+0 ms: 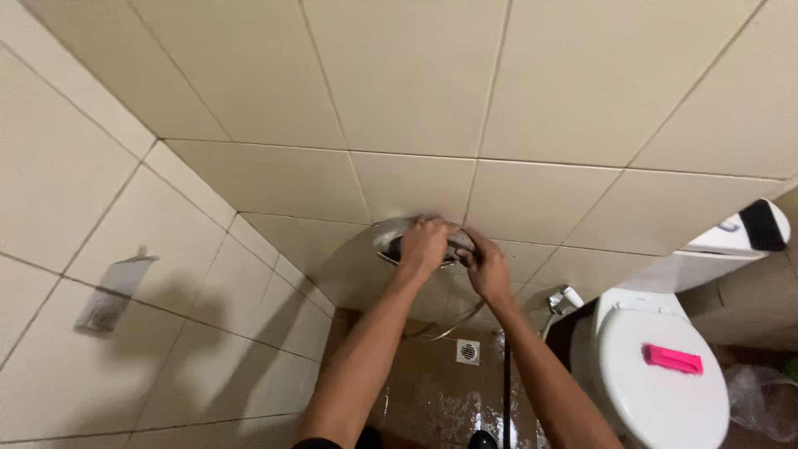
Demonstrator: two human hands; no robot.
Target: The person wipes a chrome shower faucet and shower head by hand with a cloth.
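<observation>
Both hands were up on the round chrome fitting (391, 241) on the tiled wall, left of the toilet (657, 366). My left hand (422, 245) clamped over it, my right hand (485, 268) pinched its rim. Floor (424, 391) below looked wet, so fitting cld slip from my grip & drop.

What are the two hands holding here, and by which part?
Both the left hand and the right hand grip a round metal shower head at its rim, against the tiled wall.
</observation>
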